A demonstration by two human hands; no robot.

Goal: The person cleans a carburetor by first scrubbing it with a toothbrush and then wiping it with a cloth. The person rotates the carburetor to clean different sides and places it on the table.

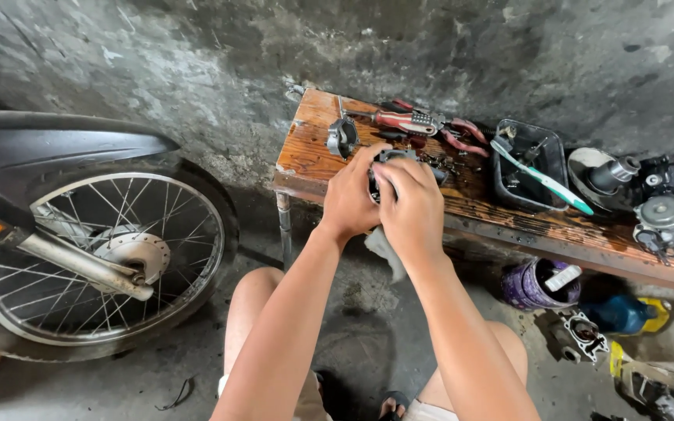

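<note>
Both hands, left and right, close around a small dark metal part held just above the wooden table, a pale rag beneath it seemingly to protect the grip, with screwdriver and pliers lying near.

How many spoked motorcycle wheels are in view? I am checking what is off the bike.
1: the spoked motorcycle wheel stands at left, under the dark fender, beside the wooden bench. Others may lie outside the frame.

Purple can and blue-yellow bottle under the bench
</note>
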